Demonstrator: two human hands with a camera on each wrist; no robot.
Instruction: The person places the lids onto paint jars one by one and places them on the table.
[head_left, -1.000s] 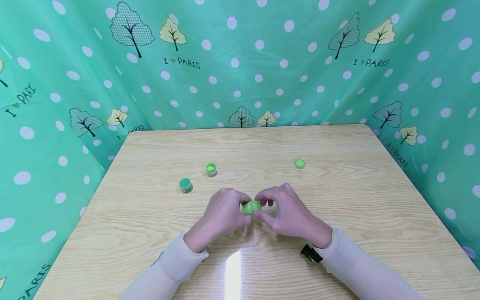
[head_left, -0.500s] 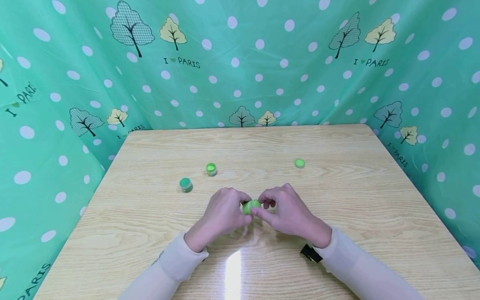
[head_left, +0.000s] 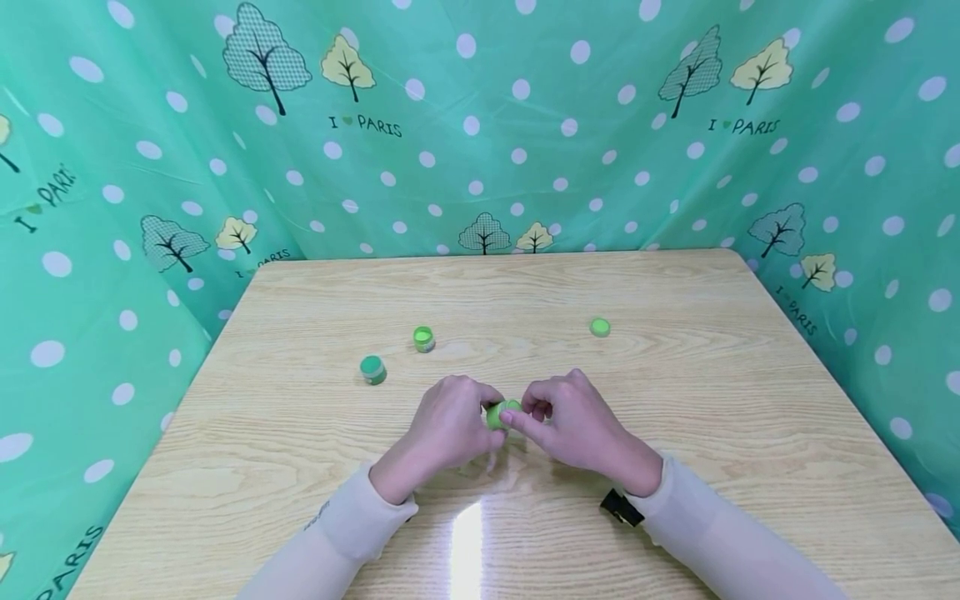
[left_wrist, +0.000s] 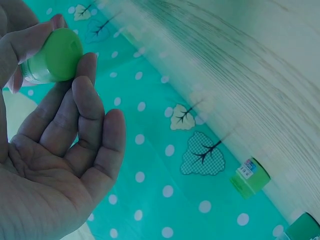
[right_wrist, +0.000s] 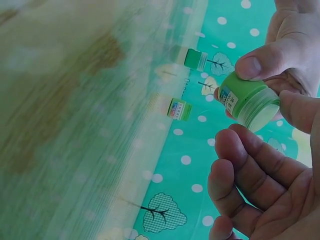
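Both hands meet at a small light-green labelled jar, tilted on its side over the table. My left hand holds its green body between thumb and fingers. My right hand pinches the pale lid end with thumb and index finger; that thumb partly covers the jar in the head view. In the right wrist view the jar shows its label and a ridged, translucent rim. Its round green base faces the camera in the left wrist view, with the left hand's other fingers loosely curved below.
Left of centre on the wooden table stand a dark-green jar and a bright-green jar. A flat light-green disc, perhaps a lid, lies farther back on the right. A dotted green curtain borders the table.
My right thumb has slid leftward across the lid end of the jar, and the right fingers have curled in more. The left hand stays in place.
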